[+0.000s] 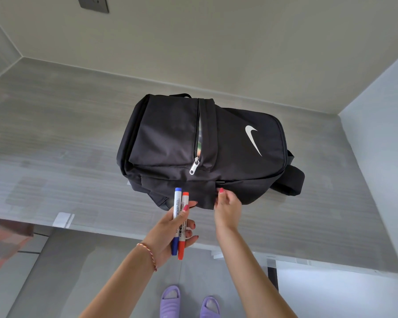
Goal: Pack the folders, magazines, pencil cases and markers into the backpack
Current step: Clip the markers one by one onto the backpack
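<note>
A grey wood-grain desk (55, 138) is set into a beige-walled corner. A dark wall socket (93, 3) is mounted above its far left. Lilac slippers (189, 302) are seen on the grey floor (62, 271) below its near edge.

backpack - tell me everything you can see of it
The backpack is black, of a woven fabric, with a white swoosh logo on its front. It lies on its back on the grey table, straps showing at the right. The front pocket's zip is mostly open, its silver pull at the near end, something colourful inside. The right hand pinches its near side panel; the left hand is beside it.
</note>
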